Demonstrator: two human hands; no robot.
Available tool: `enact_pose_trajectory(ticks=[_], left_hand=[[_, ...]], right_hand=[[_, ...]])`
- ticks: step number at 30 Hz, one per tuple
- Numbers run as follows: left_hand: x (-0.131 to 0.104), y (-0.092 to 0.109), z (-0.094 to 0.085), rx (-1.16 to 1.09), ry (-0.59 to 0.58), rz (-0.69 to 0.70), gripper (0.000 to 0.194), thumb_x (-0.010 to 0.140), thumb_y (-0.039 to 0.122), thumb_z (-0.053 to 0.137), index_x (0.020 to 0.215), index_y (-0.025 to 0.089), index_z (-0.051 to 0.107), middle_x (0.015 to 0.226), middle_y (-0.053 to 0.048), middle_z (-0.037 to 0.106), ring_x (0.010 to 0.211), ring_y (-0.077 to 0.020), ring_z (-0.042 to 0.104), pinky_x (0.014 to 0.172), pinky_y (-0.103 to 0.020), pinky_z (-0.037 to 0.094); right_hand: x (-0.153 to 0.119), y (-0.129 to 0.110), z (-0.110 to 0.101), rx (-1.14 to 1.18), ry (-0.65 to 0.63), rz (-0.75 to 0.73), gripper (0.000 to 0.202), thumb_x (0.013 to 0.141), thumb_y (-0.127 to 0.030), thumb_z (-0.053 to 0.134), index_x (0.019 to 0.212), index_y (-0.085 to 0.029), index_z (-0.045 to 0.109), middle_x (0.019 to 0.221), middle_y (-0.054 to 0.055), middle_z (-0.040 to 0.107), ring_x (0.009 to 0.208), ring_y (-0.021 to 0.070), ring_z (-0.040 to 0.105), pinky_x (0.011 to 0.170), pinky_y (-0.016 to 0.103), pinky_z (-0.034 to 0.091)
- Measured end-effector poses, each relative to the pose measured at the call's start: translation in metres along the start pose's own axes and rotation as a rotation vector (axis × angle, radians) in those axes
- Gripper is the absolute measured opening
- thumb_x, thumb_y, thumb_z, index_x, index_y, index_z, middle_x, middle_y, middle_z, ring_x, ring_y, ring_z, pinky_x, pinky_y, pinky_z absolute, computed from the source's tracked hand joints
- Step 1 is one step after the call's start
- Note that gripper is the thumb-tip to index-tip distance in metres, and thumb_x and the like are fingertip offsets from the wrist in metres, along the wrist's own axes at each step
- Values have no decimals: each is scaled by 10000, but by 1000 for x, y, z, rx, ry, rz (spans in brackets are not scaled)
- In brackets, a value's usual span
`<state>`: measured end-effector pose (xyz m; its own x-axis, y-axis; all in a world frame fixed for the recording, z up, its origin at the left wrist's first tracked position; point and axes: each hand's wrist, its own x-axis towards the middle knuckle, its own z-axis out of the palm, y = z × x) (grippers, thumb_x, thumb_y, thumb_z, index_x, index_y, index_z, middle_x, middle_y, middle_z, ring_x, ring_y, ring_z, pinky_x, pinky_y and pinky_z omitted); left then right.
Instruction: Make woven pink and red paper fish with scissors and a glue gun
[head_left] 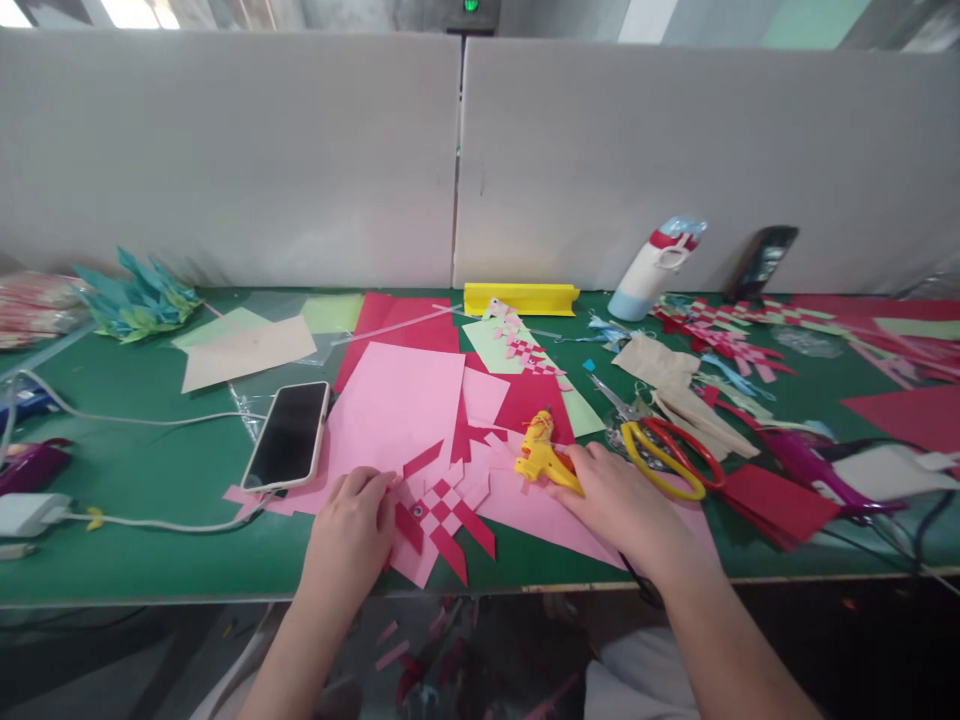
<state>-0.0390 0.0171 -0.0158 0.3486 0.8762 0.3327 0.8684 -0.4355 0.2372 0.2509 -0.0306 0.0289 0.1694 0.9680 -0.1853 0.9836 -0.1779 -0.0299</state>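
Observation:
My left hand (354,525) has its fingers drawn together at the left edge of a woven paper fish (442,508). The fish is checked in red and pink, has a small eye and loose strip ends, and lies near the table's front edge. My fingers hide its left edge. My right hand (611,495) is closed round the handle of a yellow hot glue gun (538,447), whose nozzle points away from me. Pink paper sheets (401,400) lie beneath and behind both. Scissors (664,455) with red and yellow handles rest right of my right hand.
A phone (289,437) lies left, near a white charger (34,515) and its cable. Smaller woven fish (529,352) lie by a yellow folded piece (521,299). At the back right stand a bottle (656,270) and another phone (761,262). A grey partition (225,160) closes the rear.

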Motion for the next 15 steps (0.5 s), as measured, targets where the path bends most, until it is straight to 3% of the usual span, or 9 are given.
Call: enact_pose_trajectory(ticks=[6,15], left_hand=[[0,-2,-1,17,-16,-71,257,872,172,478,990,168,706,950,-70,692,869,-220,640,735,-322,517],[4,3,1,1,-38,-36,254,885,184,473,977,192,709,913,-63,684,838,-212,635,741,-316,509]], right_hand=[[0,0,0,2,-5,6,409,916,-321,566,1251,-86,576,1102,185,638,1063,322,630,890,382,462],[-1,0,-2,10,-18,4,423,929,-309,547,1284,-78,548,1115,180,629,1081,324,619,898,386,458]])
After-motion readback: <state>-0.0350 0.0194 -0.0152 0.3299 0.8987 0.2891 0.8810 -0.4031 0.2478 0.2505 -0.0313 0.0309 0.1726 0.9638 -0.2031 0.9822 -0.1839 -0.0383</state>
